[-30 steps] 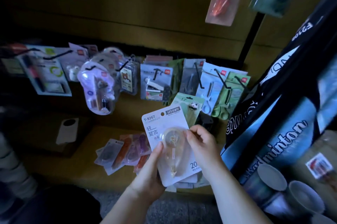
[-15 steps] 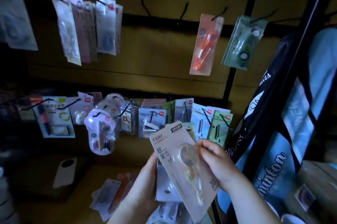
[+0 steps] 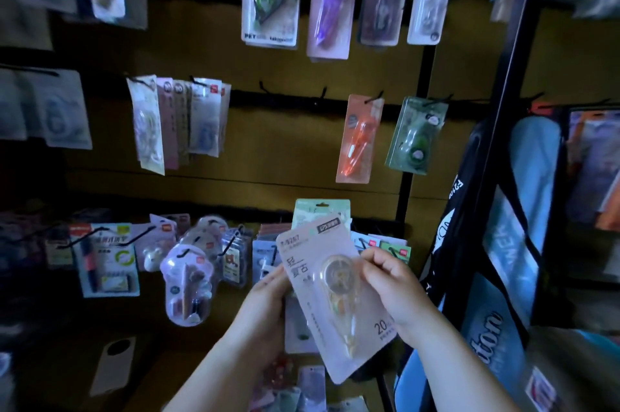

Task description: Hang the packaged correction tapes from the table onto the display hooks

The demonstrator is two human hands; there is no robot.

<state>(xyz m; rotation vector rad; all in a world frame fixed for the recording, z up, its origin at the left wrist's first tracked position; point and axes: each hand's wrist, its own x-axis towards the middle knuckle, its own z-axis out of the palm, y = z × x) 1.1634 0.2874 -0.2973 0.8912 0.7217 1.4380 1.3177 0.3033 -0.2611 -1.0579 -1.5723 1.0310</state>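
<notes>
**Item:** pale pink carded blister pack holding a clear-bodied correction tape (image 3: 335, 294).

**Location:** in your hands, raised in front of the lowest row of the brown display board and lifted off the table.

**Orientation:** printed face toward you. The long axis is tilted, running from the hang-hole end at upper left to the "20" corner at lower right. The tape's round wheel sits uppermost. Its tip points down and slightly right, toward you.

**Holds:** your right hand (image 3: 394, 284) pinches the pack's right edge, thumb at the blister's rim and fingers curled behind. Your left hand (image 3: 265, 307) is curled round a stack of further carded packs (image 3: 297, 331) behind the pink one, its fingertips meeting the pink card's left edge. A green-topped card (image 3: 322, 208) shows above the pink one.

**Display:** two bare black wire hooks (image 3: 263, 89) stand on the middle rail. To their right hang an orange blister pack (image 3: 359, 139) and a green blister pack (image 3: 416, 136).

**Table:** loose packs (image 3: 312, 384) lie below your wrists, too blurred to tell apart.
</notes>
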